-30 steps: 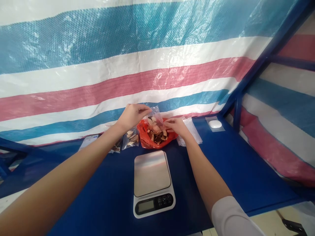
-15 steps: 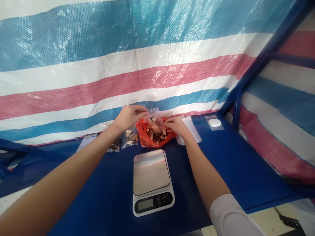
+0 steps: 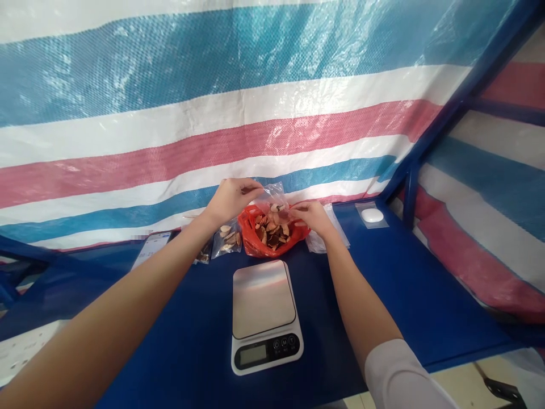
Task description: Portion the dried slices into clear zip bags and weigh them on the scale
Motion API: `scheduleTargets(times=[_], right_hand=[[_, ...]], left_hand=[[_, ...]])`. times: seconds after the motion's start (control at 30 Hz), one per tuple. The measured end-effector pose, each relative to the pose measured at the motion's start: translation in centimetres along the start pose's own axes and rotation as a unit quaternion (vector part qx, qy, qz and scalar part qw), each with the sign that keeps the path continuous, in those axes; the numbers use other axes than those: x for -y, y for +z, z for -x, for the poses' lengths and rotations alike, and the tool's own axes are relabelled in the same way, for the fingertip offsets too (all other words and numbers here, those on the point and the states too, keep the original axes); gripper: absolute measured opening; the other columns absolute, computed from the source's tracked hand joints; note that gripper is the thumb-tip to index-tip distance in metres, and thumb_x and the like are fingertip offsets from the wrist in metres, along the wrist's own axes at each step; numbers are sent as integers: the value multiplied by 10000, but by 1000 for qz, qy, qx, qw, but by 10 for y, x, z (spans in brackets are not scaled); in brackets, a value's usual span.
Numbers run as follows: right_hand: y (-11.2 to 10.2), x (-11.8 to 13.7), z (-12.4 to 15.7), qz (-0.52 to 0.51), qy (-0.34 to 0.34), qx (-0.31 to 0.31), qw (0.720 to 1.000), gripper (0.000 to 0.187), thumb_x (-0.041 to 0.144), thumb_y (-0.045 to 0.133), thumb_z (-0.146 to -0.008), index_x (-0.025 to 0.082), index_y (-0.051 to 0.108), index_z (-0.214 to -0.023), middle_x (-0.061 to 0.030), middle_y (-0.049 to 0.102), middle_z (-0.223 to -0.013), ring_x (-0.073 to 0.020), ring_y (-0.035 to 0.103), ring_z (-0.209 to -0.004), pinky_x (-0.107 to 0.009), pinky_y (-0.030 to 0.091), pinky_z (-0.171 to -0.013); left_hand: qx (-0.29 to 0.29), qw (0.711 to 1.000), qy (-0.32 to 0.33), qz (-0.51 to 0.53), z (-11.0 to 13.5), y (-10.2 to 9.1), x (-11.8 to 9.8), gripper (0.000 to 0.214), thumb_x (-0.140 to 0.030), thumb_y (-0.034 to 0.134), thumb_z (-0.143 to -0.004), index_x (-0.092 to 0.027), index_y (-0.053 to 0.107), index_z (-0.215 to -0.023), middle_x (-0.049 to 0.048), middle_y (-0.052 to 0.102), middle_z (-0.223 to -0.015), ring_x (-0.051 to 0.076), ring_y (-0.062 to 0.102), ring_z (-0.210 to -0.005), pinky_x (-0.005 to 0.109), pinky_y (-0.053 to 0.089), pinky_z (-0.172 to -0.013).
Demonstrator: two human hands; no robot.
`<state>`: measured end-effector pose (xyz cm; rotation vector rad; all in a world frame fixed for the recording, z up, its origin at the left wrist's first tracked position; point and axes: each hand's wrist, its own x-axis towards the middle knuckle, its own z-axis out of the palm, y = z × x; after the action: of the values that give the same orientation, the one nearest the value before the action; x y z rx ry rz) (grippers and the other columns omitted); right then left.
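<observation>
Both hands have shifted slightly rightward, the left hand (image 3: 233, 200) and right hand (image 3: 311, 218) now working at the top of one clear bag (image 3: 275, 196). Their fingers (image 3: 254, 186) are narrowly pinched, holding its upper edges, and the bag hangs over a red bag (image 3: 252, 238) heaped with dried slices (image 3: 270, 230), too many to count. The step in hand appears to be handling this bag's open top, which calls for a steady two-handed hold. On the tabletop (image 3: 383, 284) lie two small filled bags (image 3: 225, 240), a stack of clear bags (image 3: 319, 241) of uncertain number, one kitchen scale (image 3: 264, 307), one phone (image 3: 151, 249), and one white oval object (image 3: 372, 216).
</observation>
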<state>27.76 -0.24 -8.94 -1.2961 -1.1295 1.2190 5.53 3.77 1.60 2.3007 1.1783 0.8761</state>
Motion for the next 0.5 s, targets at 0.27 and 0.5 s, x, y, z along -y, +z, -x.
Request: scheduleTargets(times=[0.27,0.5], right_hand=[[0,2,1,-14,-1,15,1000,134,273,804,-721,148,783,-763,-45,774,-774,-171,721,-699,-253,621,-646],[0,5,3,-26,19,19,999,90,225,797,-745,145,777,-781,-44,781,-783,-186,744,-733,-250,623,-639]], left_hand=[[12,1000,-19,-13,7,-3,4,224,-361,668,-833,-178,795,-857,65,790,-899,218,704,-830,324,535,-821],[10,1000,-10,-23,9,-2,2,221,-348,655,-842,-169,785,-851,57,785,-893,207,691,-823,312,526,-819]])
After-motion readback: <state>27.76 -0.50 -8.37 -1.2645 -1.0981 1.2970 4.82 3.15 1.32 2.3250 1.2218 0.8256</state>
